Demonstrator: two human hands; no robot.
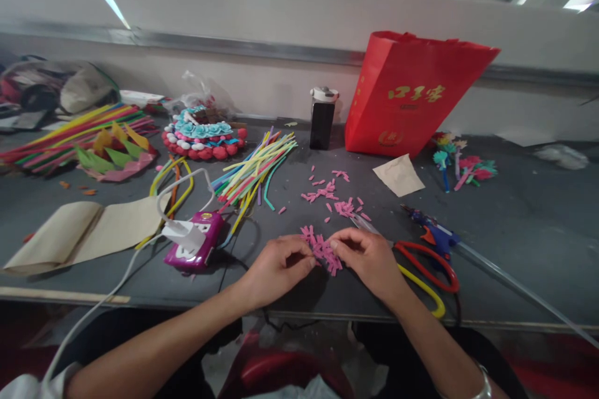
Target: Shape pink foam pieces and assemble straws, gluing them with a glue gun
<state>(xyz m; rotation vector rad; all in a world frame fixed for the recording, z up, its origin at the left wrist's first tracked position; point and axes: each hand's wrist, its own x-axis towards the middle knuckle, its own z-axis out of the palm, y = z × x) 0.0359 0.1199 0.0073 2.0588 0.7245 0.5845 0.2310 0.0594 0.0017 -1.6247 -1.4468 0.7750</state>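
Observation:
A heap of small pink strips [327, 255] lies on the dark table between my hands. My left hand [283, 268] rests at the heap's left side, thumb and fingers pinched together; anything in that pinch is too small to make out. From the right, my right hand [367, 258] reaches into the heap, fingertips closed on a pink strip. More pink strips [346, 206] lie scattered beyond. Scissors [437, 265] with red and yellow handles lie beside my right hand, their blades partly hidden by it.
A glue gun [433, 230] with a long clear stick lies right. Behind stand a black bottle [321, 121] and red bag [412, 96]. Leftward are coloured pipe cleaners [255, 168], a purple power socket [199, 249] with white cable, an open notebook [116, 224] and a felt crown [115, 158].

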